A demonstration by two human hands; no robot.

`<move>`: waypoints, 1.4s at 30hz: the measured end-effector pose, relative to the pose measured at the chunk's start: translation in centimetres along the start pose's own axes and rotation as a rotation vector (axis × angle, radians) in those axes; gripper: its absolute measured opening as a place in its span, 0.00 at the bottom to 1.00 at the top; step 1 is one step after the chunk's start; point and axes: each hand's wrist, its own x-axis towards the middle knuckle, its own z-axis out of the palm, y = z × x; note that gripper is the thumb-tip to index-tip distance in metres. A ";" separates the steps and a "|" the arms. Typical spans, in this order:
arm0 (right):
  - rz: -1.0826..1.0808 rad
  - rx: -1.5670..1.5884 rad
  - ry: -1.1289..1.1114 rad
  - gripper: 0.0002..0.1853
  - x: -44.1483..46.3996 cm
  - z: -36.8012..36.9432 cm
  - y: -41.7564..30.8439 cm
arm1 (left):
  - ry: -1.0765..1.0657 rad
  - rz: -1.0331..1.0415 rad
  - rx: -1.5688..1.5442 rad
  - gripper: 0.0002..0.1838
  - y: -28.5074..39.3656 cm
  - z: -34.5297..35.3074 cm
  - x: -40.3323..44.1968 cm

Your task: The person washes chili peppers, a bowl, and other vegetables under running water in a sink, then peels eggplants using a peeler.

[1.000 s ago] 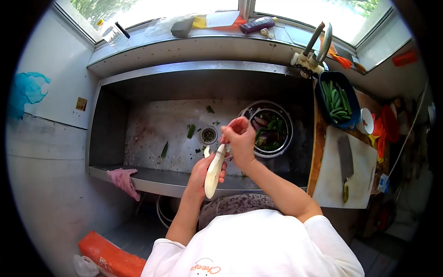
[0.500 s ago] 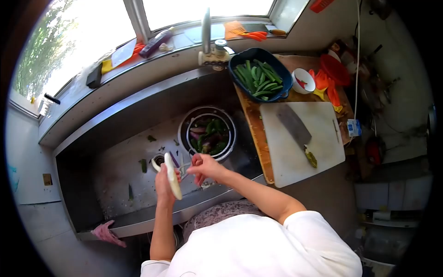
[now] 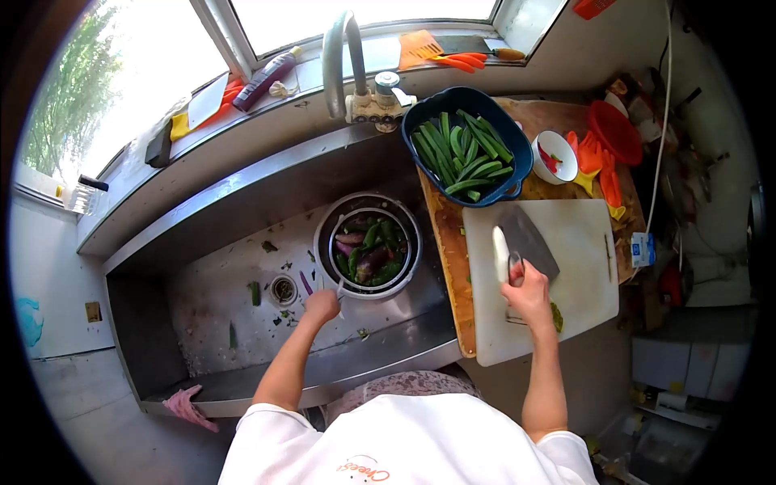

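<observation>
My right hand point(image 3: 529, 293) is over the cutting board point(image 3: 572, 242), closed around the lower end of a long, pale peeled eggplant point(image 3: 500, 244). A thin metal-framed tool, apparently a peeler point(image 3: 515, 260), also shows at its fingers. The eggplant's upper end lies beside the blade of a cleaver point(image 3: 529, 238). Below the blade, a green piece point(image 3: 557, 317) is partly covered by my right hand. Over the sink, my left hand point(image 3: 322, 305) is closed, and a thin pale piece sticks out from its fingers. Near it, a metal bowl point(image 3: 321, 246) contains green peppers and purple eggplant pieces.
The steel sink point(image 3: 206, 291) has scraps and a drain point(image 3: 283, 289). A blue basin point(image 3: 517, 174) of green pods, a white bowl point(image 3: 566, 174), orange gloves point(image 3: 590, 158) and a red lid point(image 3: 614, 133) surround the board. A faucet point(image 3: 372, 105) rises behind the sink.
The pale eggplant has passed from my left hand to my right, which has moved right from the sink to the cutting board. My left hand has shifted slightly right, nearer the bowl.
</observation>
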 end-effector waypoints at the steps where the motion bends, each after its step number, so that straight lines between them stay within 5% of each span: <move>1: -0.018 -0.225 0.008 0.10 0.3 -0.3 1.2 | 0.077 0.069 0.007 0.13 -1.1 1.3 1.1; 2: -0.038 -0.450 0.014 0.11 0.6 -0.5 2.0 | 0.154 0.136 0.012 0.13 -1.8 2.3 2.0; 5: 0.036 -0.493 0.090 0.12 1.1 -1.3 1.7 | 0.246 0.176 -0.177 0.14 -1.6 2.1 7.6; 9: -0.099 -0.284 0.273 0.10 2.8 -1.6 -0.3 | 0.432 0.184 -0.237 0.14 1.6 0.0 13.6; 12: 0.217 0.298 0.006 0.10 3.0 -0.9 -2.2 | 0.379 0.098 0.086 0.12 4.3 -1.1 16.2; 14: 0.134 0.400 -0.078 0.10 2.8 0.9 -2.7 | 0.456 0.108 0.210 0.13 5.3 -0.6 17.3; 17: 0.101 0.376 -0.197 0.11 2.9 2.6 -3.7 | 0.367 0.094 0.273 0.15 6.6 -1.2 18.2; 21: 0.123 0.388 -0.303 0.13 3.1 5.0 -3.6 | 0.543 0.365 0.244 0.12 5.4 -1.3 19.6; 24: 0.076 0.348 -0.279 0.14 2.9 5.7 -3.9 | 0.340 0.364 0.288 0.12 5.9 -2.0 20.9; 27: 0.076 0.319 -0.299 0.13 2.5 6.0 -3.9 | 0.365 0.420 0.430 0.21 6.1 -1.3 22.7; 30: 0.061 0.312 -0.280 0.13 2.4 5.8 -3.9 | 0.180 0.558 0.285 0.22 5.9 -1.8 22.3; 31: 0.094 0.328 -0.286 0.13 2.3 5.7 -4.1 | 0.263 0.650 0.244 0.23 5.4 -2.2 22.0; 35: 0.120 0.343 -0.357 0.14 2.2 6.1 -4.1 | 0.148 0.531 0.111 0.29 6.4 -4.6 18.5; 42: -0.044 0.280 -0.398 0.14 1.2 6.1 -6.2 | 0.575 0.525 0.125 0.24 6.3 -8.5 11.9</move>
